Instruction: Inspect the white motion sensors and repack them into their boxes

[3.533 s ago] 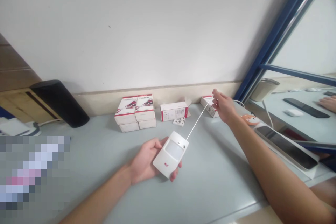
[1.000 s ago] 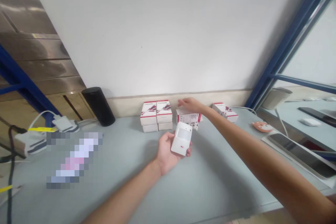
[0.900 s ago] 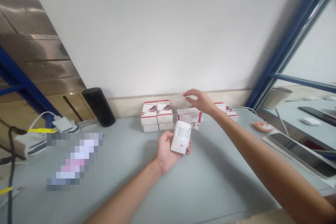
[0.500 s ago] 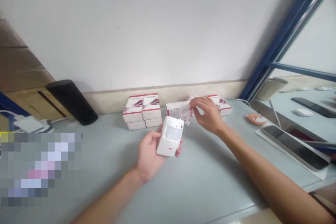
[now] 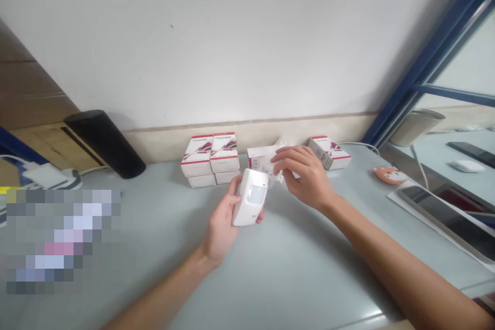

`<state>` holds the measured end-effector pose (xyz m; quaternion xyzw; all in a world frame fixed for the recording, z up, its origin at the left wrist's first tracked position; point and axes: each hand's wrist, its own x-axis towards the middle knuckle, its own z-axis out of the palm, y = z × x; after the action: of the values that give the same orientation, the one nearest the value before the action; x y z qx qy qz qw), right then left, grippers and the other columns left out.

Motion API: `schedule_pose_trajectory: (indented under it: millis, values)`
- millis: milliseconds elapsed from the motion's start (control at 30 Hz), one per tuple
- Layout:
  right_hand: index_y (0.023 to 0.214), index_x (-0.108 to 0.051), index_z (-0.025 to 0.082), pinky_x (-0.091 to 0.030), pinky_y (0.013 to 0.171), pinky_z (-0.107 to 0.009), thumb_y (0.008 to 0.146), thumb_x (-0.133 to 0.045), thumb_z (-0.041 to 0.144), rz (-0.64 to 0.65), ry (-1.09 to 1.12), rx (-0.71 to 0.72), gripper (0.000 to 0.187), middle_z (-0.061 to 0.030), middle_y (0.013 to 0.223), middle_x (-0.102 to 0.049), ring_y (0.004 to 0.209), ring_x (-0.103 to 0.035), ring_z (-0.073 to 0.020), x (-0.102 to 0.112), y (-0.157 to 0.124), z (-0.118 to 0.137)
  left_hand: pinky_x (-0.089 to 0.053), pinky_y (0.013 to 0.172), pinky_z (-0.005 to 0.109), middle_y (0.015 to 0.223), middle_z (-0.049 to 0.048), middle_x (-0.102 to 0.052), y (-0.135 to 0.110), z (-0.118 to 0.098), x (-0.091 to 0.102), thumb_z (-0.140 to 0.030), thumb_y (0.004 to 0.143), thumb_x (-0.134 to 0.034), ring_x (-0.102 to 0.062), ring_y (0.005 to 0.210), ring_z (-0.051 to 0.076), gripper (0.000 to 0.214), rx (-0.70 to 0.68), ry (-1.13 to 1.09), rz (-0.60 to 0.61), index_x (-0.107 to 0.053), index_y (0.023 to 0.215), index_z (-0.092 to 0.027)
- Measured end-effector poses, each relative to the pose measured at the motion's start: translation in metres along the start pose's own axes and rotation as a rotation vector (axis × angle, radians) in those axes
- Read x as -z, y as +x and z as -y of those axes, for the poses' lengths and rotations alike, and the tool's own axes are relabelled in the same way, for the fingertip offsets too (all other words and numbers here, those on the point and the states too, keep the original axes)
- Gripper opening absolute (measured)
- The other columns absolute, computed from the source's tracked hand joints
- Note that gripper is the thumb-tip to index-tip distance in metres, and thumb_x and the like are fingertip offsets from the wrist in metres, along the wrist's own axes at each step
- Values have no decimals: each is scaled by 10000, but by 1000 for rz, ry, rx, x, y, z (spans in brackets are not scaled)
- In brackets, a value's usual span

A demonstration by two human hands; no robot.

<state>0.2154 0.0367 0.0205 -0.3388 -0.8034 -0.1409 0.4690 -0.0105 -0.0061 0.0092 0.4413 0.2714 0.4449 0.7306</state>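
Observation:
My left hand [image 5: 224, 221] is closed around a white motion detector [image 5: 251, 201], its lens window and small red mark facing up and to the right. Just right of the detector, my right hand [image 5: 303, 172] has its fingers bent together on a crumpled clear plastic bag [image 5: 285, 142]. Part of the bag is hidden behind the fingers. Behind the bag lies a white box [image 5: 257, 153] with small print, partly covered. Stacked white-and-red boxes [image 5: 224, 152] stand behind my left hand. More such boxes [image 5: 340, 157] sit beyond my right hand.
A black cylinder [image 5: 106, 144] leans at the back left, near a white charger [image 5: 48, 175]. On the right are an orange animal-face item [image 5: 390, 174], a dark phone-like slab [image 5: 444, 221] on white paper, and a blue-framed mirror [image 5: 421, 67]. A wall closes off the back.
The detector has turned in my left hand, so more of its side shows. My right hand has shifted slightly left and down with the plastic bag. The view has moved a little.

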Motion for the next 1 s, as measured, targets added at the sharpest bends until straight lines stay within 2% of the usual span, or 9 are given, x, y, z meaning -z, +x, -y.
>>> schedule_pose_trajectory:
  millis: [100,200,300,400,500,633,833,900,1000]
  values:
    - [870,-616,249,-510,888,-392,855,-469,-71,19,27,24,352,-13,1023,-792,1043,-726,-222,-2,0,6,-432,796,396,919,71,-681,-2,3,1,-342,956,-421,-600,772,243,535,-5,53,0,-418,1473,-208]
    - [897,-591,249,-510,941,-413,868,-489,-52,38,69,6,319,-23,1059,-791,1051,-726,-223,-1,0,15,-445,821,391,980,58,-671,-2,7,5,-339,977,-412,-596,804,232,581,-32,102,-9,-367,1552,-261]
    - [1066,-613,258,-491,1010,-455,912,-548,31,46,111,-66,282,-40,1085,-784,1017,-727,-230,1,2,24,-469,846,380,1075,48,-667,-2,10,8,-344,994,-425,-597,867,227,564,-77,179,-35,-386,1557,-316]
    - [1241,-619,262,-469,1041,-475,962,-581,133,93,135,-101,310,-60,1142,-767,1040,-711,-239,3,4,31,-485,900,363,1340,55,-617,-2,7,9,-362,1003,-443,-575,1100,261,490,-139,295,-90,-478,1490,-314]
    - [1172,-665,271,-460,1038,-466,987,-613,198,118,133,-111,206,-60,1152,-755,1095,-692,-246,5,6,34,-457,973,369,1504,54,-531,-4,2,6,-358,1017,-429,-519,1266,293,465,-179,473,-116,-479,1477,-305]
    - [998,-685,269,-478,958,-459,978,-648,232,58,127,-185,56,-57,1098,-740,1044,-686,-251,4,7,35,-442,926,373,1379,79,-598,-7,1,4,-350,1020,-428,-595,1108,269,428,-191,628,-164,-454,1443,-290]
    - [946,-671,251,-548,754,-379,994,-619,230,-62,293,-406,73,-51,929,-670,833,-631,-201,-1,8,47,-409,683,334,1070,46,-642,-10,4,1,-337,987,-497,-544,696,191,497,-129,825,-174,-421,1476,-295]
    - [958,-668,253,-563,711,-358,996,-614,219,-67,335,-403,74,-53,945,-649,822,-625,-190,-3,7,52,-397,663,329,1042,42,-644,-11,4,1,-326,976,-519,-529,668,186,509,-126,832,-170,-447,1478,-293]
    - [1020,-665,264,-594,737,-360,991,-614,183,-34,319,-293,100,-63,1007,-619,858,-644,-186,-6,3,55,-398,680,324,1052,46,-661,-10,3,1,-334,973,-533,-547,712,202,506,-118,748,-202,-489,1475,-294]
